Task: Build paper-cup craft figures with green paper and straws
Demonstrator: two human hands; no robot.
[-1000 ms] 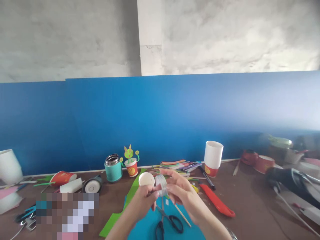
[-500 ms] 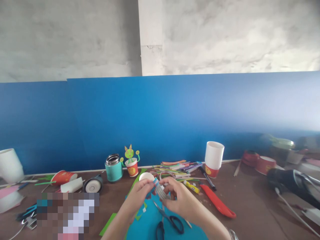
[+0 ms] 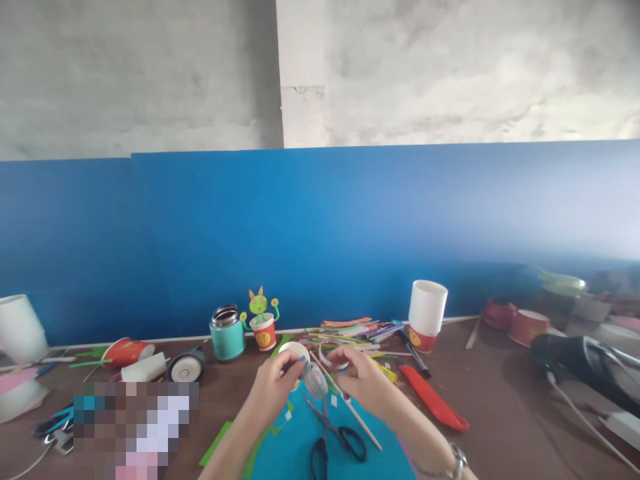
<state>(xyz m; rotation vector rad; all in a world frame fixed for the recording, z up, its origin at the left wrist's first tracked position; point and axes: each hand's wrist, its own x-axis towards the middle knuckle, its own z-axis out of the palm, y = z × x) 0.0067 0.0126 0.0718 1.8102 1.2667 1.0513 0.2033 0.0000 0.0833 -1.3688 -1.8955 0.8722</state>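
My left hand (image 3: 277, 380) is closed in a pinch on a roll of clear tape (image 3: 316, 382), which hangs tilted from the fingertips, with a bit of blue showing by the finger. To the right of the roll, my right hand (image 3: 359, 377) has its fingers curled but apart; a small blue speck shows near them, too small to make out. Beneath both hands lies blue paper (image 3: 285, 447) carrying black-handled scissors (image 3: 333, 433) with parted blades. A thin wooden stick (image 3: 364, 425) slants across it. Behind the left hand stands a white paper cup (image 3: 295, 349), partly covered.
At the back stand a teal thermos (image 3: 227, 339), a cup with a green paper figure (image 3: 263, 332) and stacked cups (image 3: 428, 310). Several coloured strips and pens (image 3: 355, 332) lie in a pile. To the right are a red sheath-like piece (image 3: 434, 399) and a black device (image 3: 575, 367).
My right hand has let go of the tape roll and shifted a little right. The roll now hangs from my left hand, and more of the wooden stick shows.
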